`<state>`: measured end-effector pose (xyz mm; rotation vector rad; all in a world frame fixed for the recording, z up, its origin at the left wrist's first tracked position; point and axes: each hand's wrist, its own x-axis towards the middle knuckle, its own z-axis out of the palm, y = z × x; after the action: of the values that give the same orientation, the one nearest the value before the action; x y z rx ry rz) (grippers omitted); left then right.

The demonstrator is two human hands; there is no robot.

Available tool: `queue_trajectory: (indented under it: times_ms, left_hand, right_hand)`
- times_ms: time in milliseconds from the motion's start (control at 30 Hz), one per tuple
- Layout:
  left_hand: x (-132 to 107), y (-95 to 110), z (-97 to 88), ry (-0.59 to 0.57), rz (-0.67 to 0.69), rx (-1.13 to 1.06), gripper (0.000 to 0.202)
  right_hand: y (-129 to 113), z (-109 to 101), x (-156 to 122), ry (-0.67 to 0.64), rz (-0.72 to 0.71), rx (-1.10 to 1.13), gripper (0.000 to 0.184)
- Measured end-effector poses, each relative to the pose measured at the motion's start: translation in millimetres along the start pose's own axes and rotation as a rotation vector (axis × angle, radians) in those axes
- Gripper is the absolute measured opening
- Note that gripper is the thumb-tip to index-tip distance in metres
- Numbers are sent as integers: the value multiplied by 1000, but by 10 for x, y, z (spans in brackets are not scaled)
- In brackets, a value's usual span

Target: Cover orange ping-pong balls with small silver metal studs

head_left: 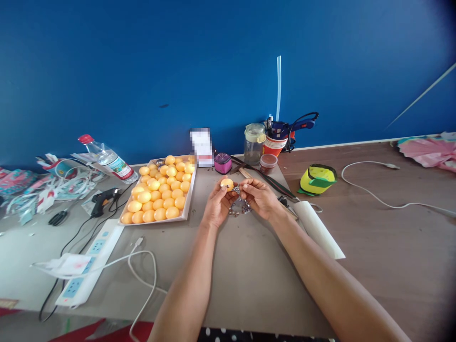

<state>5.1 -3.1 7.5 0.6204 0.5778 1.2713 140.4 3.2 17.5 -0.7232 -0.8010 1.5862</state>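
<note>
My left hand (pixel 218 204) is closed around an orange ball (pixel 227 184), the size of a ping-pong ball, with a small dark spot on its lower side. Close beside it, the thumb and fingers of my right hand (pixel 259 196) are pinched together near a small shiny silvery piece; what exactly sits between them is too small to make out. Loose shiny metal bits (pixel 239 207) lie on the table below and between my hands. To the left, a shallow box (pixel 190 194) holds many similar orange balls (pixel 164 188).
Behind my hands stand a purple container (pixel 223 163), a lidded jar (pixel 254 142) and a small round tub (pixel 268 163). Right are a white roll (pixel 318 230) and a yellow-green pouch (pixel 318 179). Left are a power strip (pixel 90 263), glue gun (pixel 103 201), bottle (pixel 113 161) and cables.
</note>
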Motion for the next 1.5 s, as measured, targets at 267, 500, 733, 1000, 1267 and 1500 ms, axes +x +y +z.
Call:
queue_trajectory:
  times_ms: [267, 500, 733, 1000, 1267, 1500]
  left_hand:
    - [4, -11, -5, 1, 16, 6, 47]
    - [12, -35, -17, -28, 29, 64, 41]
    - [17, -58, -18, -4, 48, 110, 30]
    - [24, -69, -50, 4, 59, 138, 31]
    - [13, -83, -50, 9, 115, 193, 32]
    - [-2, -87, -27, 32, 125, 232, 37]
  right_hand:
    - [24, 20, -27, -56, 43, 4, 19]
    - [73, 38, -23, -3, 5, -63, 20]
    - [90, 86, -39, 30, -55, -183, 21]
    - [93, 91, -46, 43, -53, -238, 22]
    - [71, 113, -58, 60, -26, -224, 21]
    - [138, 103, -42, 113, -68, -258, 18]
